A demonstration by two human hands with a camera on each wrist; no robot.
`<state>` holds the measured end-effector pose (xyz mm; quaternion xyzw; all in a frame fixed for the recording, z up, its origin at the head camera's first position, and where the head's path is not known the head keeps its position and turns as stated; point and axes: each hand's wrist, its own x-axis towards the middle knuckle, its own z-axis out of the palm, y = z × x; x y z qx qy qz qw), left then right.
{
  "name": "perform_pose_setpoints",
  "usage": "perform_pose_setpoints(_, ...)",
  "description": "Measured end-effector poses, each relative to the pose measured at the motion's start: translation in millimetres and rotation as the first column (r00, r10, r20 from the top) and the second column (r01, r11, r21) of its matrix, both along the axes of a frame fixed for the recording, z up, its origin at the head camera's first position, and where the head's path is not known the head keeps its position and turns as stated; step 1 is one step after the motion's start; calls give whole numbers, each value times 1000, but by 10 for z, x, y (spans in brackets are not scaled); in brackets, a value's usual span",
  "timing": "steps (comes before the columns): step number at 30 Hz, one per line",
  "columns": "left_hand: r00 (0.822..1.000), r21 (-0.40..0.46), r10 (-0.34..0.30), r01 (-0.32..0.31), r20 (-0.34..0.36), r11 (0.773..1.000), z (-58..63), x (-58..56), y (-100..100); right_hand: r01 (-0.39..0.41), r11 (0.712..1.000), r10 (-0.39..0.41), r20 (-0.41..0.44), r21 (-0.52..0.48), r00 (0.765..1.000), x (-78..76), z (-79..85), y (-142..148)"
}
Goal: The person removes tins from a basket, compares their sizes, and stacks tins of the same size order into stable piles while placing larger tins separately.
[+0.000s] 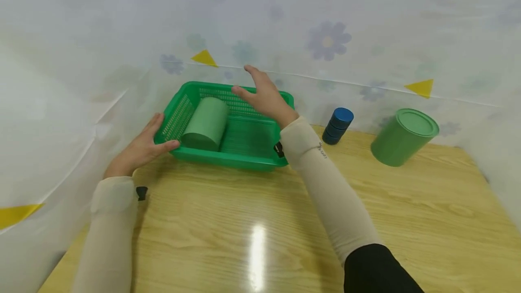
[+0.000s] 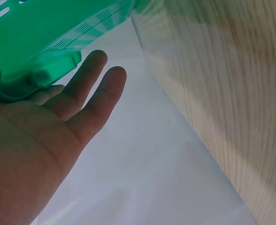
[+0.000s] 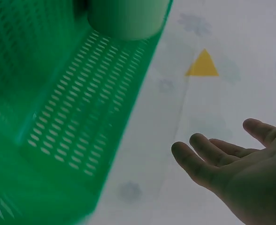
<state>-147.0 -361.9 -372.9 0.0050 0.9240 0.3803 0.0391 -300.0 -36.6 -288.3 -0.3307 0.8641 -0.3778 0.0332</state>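
A green plastic basket (image 1: 232, 159) with perforated walls sits against the back of the table. Inside it, at the left end, a pale green cylindrical can (image 1: 206, 123) lies on its side. My left hand (image 1: 140, 150) touches the basket's front left corner, its thumb along the rim and its fingers at the outer left wall. In the left wrist view two fingers (image 2: 103, 96) stretch out free of the basket. Over the basket's right part my right hand (image 1: 266, 98) hovers, fingers apart and holding nothing. The right wrist view shows that hand clear of the basket wall (image 3: 81, 103).
On the right of the wood-grain table (image 1: 228, 220) stand a small dark blue cylinder (image 1: 338, 125) and an upright green can (image 1: 404, 137). Flowered white sheeting (image 1: 285, 17) with yellow triangles rises behind the table and covers the left side.
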Motion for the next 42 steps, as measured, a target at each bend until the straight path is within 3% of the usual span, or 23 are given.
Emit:
perform_pose_setpoints(11, 1000, 6, 7, -7, -2, 1000, 9, -26, 160, 32, 998, -30, 28, -50, 999, -249, -567, -269)
perform_pose_setpoints(17, 1000, 14, 14, -14, -3, 1000, -5, -42, 188, 50, 998, -53, 92, 33, 994, -358, -669, -350)
perform_pose_setpoints(23, 1000, 11, 22, -22, -2, 1000, -21, -38, 233, 10, 988, -34, 158, 156, 987, -316, -712, -540)
perform_pose_setpoints(27, 1000, 9, 22, -22, 3, 1000, -23, -16, 256, -47, 979, -20, 324, 197, 946, -225, -717, -594)
perform_pose_setpoints(30, 1000, 9, 20, -20, 3, 1000, -14, 0, 268, -54, 988, -15, 433, 147, 901, -190, -725, -598)
perform_pose_setpoints(32, 1000, 4, 23, -23, 2, 1000, 1, 12, 269, -52, 994, 1, 467, 96, 884, -187, -730, -600)
perform_pose_setpoints(37, 999, 6, 31, -31, 10, 1000, 30, 21, 273, -5, 1000, 19, 477, -31, 878, -171, -689, -611)
perform_pose_setpoints(42, 999, 9, 31, -31, 14, 999, 12, -3, 282, 30, 986, 49, 463, -161, 885, -139, -628, -614)
